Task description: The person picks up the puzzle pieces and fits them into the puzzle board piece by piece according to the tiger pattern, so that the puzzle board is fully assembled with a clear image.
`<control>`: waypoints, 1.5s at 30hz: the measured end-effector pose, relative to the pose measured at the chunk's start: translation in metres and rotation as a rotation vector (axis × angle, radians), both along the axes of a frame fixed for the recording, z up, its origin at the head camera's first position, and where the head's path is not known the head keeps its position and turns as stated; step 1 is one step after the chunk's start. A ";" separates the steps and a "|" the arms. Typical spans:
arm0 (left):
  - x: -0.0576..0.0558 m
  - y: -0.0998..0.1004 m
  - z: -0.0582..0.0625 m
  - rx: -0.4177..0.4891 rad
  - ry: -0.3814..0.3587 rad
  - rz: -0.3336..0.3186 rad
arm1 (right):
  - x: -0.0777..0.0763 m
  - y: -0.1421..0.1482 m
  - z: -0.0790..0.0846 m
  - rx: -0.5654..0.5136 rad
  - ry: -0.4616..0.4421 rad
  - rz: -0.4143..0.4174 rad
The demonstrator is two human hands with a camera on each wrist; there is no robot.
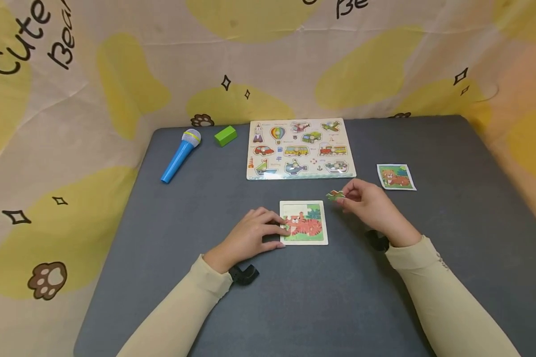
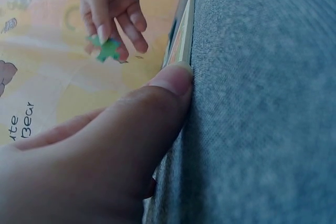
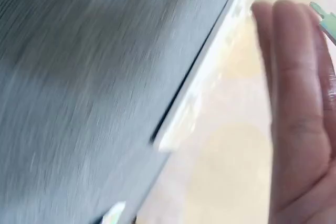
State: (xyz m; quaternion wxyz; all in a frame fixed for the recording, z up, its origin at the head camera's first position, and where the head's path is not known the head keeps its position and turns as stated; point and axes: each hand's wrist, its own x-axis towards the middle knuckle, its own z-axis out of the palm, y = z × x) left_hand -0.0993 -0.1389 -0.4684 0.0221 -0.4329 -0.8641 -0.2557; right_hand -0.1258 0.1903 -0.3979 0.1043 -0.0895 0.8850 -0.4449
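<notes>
A small square jigsaw puzzle with a white frame lies flat on the table, showing a red tiger on green with a pale gap near its upper middle. My left hand holds its left side, fingertips over the picture; in the left wrist view the thumb presses at the frame's edge. Up to the right of the frame, my right hand pinches a green and red puzzle piece between thumb and fingers, raised over the table. The left wrist view also shows this piece.
Behind the frame lies a large vehicle puzzle board. A tiger picture card is beyond my right hand. At the back left are a blue toy microphone and a green block. A printed cloth hangs behind the grey table.
</notes>
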 end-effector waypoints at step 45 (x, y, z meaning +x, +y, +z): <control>0.000 0.000 0.000 0.000 -0.012 0.013 | -0.030 -0.066 -0.020 0.396 0.112 0.267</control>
